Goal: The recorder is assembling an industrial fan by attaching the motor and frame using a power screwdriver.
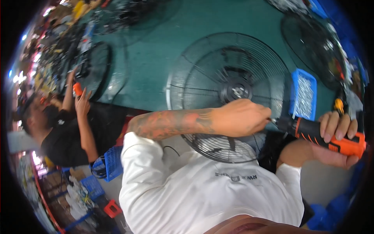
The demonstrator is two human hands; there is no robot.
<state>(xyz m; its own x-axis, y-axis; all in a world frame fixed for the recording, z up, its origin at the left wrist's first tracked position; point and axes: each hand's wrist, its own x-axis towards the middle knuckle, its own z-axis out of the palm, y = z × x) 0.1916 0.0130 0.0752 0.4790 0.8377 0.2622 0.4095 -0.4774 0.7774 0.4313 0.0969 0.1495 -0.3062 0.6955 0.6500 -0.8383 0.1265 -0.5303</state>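
My right hand [339, 136] is wrapped round an orange and black power screwdriver [311, 130], held level at the right with its bit pointing left. My left hand [245, 117] reaches across the front of a round black wire fan guard [230, 43]. Its fingers are pinched together right at the tip of the bit; whatever they hold is too small or hidden to name. The guard lies on the green table [148, 74], with a dark round hub [237, 89] at its middle. Part of its near rim is behind my left forearm.
A blue bin [295, 93] of small silvery screws stands just right of the guard. Another fan guard [311, 46] lies at the far right. On the left, a co-worker [62, 132] in black holds an orange tool [77, 89] beside another guard. Blue crates [113, 163] stand below.
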